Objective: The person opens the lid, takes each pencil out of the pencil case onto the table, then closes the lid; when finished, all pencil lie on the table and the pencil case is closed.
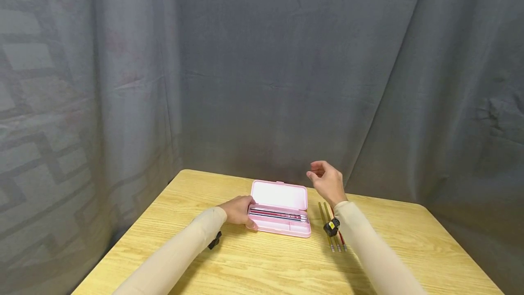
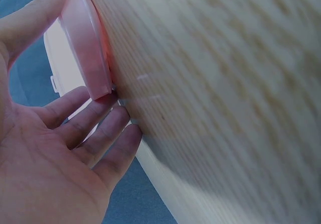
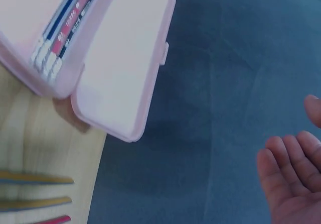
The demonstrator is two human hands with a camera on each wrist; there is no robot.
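With left hand (image 1: pixel 239 211) steadying the open pink pencil case (image 1: pixel 279 215), right hand (image 1: pixel 327 183) empty, fingers loosely spread, above loose pencils (image 1: pixel 332 231) on the bench (image 1: pixel 254 267). Midway through filling, seemingly; next calls for reaching down and pinching one pencil.

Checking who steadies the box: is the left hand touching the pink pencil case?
Touching. In the left wrist view the left hand has its fingertips against the end of the pink pencil case.

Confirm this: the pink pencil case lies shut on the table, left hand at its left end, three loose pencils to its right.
Not quite. The pink pencil case lies open, lid raised, as the head view shows. The rest stands: the left hand is at its left end and three loose pencils lie to its right.
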